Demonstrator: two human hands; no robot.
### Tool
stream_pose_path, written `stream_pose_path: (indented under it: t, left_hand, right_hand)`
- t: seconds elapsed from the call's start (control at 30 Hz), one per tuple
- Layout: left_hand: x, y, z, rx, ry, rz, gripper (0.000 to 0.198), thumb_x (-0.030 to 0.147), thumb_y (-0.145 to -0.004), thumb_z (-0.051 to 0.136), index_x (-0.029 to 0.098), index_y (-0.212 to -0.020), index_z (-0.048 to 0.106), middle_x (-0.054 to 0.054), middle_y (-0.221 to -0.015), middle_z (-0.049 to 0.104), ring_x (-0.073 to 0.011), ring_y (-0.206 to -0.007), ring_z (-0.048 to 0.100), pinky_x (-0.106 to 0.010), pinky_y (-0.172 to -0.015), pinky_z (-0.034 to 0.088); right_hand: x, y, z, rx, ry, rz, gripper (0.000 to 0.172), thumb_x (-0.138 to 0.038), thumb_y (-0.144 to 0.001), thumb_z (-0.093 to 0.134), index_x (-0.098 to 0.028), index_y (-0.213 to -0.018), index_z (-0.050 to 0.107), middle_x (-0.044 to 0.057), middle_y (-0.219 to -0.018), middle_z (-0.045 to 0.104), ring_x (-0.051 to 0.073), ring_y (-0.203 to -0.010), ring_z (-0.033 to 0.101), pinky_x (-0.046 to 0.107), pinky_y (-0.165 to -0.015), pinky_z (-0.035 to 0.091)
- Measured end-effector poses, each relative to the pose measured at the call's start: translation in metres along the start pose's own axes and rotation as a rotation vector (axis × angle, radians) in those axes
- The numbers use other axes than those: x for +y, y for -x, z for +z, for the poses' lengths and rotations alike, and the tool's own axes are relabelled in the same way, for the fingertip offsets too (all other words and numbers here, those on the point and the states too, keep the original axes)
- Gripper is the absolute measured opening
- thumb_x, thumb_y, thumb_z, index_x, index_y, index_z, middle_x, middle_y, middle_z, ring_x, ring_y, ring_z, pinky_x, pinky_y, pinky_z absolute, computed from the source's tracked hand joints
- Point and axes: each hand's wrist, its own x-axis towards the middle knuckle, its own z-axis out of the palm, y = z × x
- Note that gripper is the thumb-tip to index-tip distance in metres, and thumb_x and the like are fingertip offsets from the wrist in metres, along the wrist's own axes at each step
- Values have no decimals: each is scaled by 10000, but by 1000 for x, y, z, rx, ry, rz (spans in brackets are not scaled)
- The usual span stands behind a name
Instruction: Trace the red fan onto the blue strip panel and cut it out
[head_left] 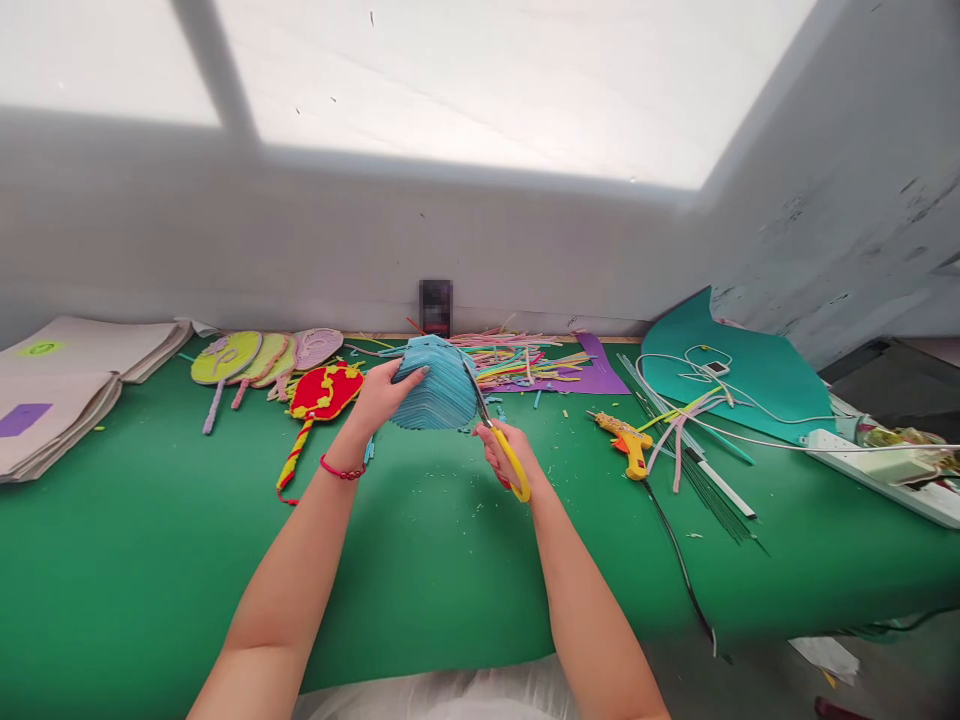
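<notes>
My left hand [388,393] grips a rounded blue piece [435,385] covered in rows of pipe cleaners, with the thumb lying across its upper face. In my right hand [504,455] is a pair of yellow-handled scissors [512,462], whose dark blades point up and lie along the right edge of the blue piece. Whether the blades are parted is hard to make out. Just left of my left hand, a red fan [325,391] with yellow trim and a striped handle rests on the table.
Several finished-looking fans [226,357] lie at the left near stacked paper sheets [56,400]. Colourful pipe cleaners [517,362] spread over purple sheet [604,365] at the back, before a phone [436,307]. A yellow glue gun [627,443], cables and a power strip [885,475] occupy the right.
</notes>
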Motion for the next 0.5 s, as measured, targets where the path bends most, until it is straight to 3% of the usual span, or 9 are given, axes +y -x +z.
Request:
stream_pose_path:
  t: [0.3, 0.5]
  left_hand:
    - [6, 1, 1, 25, 9, 47, 520, 609, -805, 559, 154, -1015, 700, -77, -1047, 721, -246, -954, 643, -328, -847, 495]
    - [3, 0, -1, 1, 36, 41, 516, 603, -797, 576, 146, -1001, 702, -74, -1056, 720, -259, -979, 636, -342, -875, 485]
  right_hand:
    - [4, -3, -1, -5, 46, 5, 503, -703, -757, 537, -212, -867, 530, -100, -455, 366, 52, -318, 283, 185, -302, 260]
    - [14, -7, -5, -154, -22, -97, 546, -726, -803, 448, -224, -1007, 511, -82, -553, 391, 64, -404, 333, 198, -382, 350]
